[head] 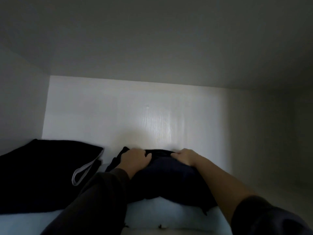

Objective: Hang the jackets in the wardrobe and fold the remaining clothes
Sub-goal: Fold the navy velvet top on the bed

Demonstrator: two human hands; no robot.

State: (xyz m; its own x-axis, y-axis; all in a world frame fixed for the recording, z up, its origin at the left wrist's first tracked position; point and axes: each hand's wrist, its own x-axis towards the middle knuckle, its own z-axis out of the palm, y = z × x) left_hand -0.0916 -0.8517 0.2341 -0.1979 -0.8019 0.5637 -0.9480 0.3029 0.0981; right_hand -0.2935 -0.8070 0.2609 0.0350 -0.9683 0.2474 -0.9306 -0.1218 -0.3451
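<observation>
Folded dark garment [166,180] lies on wardrobe shelf [160,212], front-centre. Left hand [135,160] and right hand [183,157] grip its far edge side by side, equally near. Open shelf lies beyond.

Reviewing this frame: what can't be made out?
Head view:
1. Dark garment gripped by left hand and right hand: type, lost in dim light.
2. Black garment at left: extent, cut by frame's left edge.
3. Pale surface below it: shelf or cloth unclear, arms cover part.
</observation>
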